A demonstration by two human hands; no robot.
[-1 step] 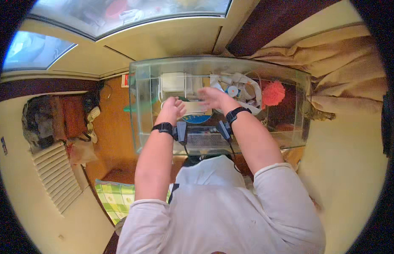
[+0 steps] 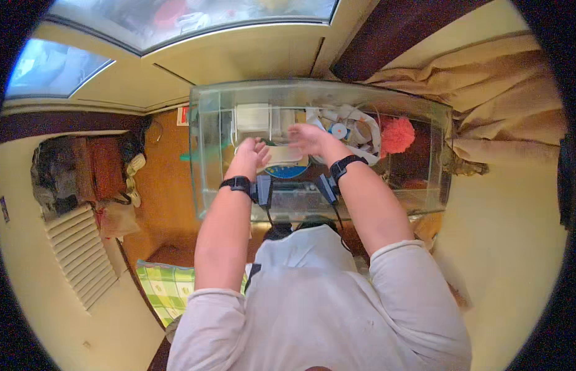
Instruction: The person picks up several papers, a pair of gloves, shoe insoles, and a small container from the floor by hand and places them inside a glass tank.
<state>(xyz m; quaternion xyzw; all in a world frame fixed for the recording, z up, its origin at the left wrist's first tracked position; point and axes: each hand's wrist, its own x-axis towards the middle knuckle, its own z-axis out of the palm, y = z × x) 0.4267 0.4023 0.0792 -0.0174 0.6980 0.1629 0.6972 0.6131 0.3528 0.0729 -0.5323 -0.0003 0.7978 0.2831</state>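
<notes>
My left hand is over the glass-topped table, palm turned inward and fingers loosely apart. Facing it from the right, my right hand has its fingers stretched toward the left. Neither hand visibly grips anything. Between and just below them shows a cream, flat, rounded piece, partly covering a blue round-edged thing. Past my left hand stands a white box-like item. To the right of my right hand is a white container of mixed small things, including a white-and-blue roll.
The glass table has thick, see-through edges. A red fluffy thing lies at its right. Tan curtains hang at the right. Bags and a white slatted panel are at the left, with a green checked cloth nearer.
</notes>
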